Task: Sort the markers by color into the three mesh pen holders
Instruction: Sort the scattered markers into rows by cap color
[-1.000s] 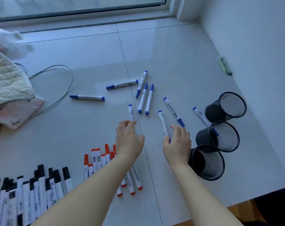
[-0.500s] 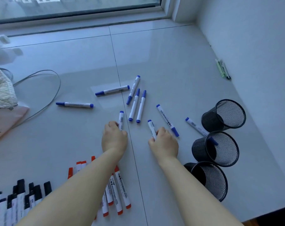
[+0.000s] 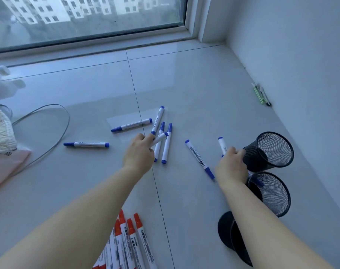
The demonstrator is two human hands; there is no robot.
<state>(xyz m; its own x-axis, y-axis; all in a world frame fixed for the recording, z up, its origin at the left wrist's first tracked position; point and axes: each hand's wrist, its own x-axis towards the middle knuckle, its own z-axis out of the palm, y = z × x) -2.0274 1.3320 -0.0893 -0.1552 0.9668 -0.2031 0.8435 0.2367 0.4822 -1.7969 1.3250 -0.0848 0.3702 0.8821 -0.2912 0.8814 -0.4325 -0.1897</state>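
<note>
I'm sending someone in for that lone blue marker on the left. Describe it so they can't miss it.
Start at the grey cable loop on the floor. Just right of it lies one blue marker, flat and crosswise. It lies alone, apart from the cluster of blue markers by the left hand.

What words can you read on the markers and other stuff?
"WHITEBOARD" on the red-capped markers at the bottom, running along each barrel.
The print on the blue marker lying beside the right hand is too blurred to read.
The labels on the other blue markers are too small.
Nothing else shows any words.
</note>
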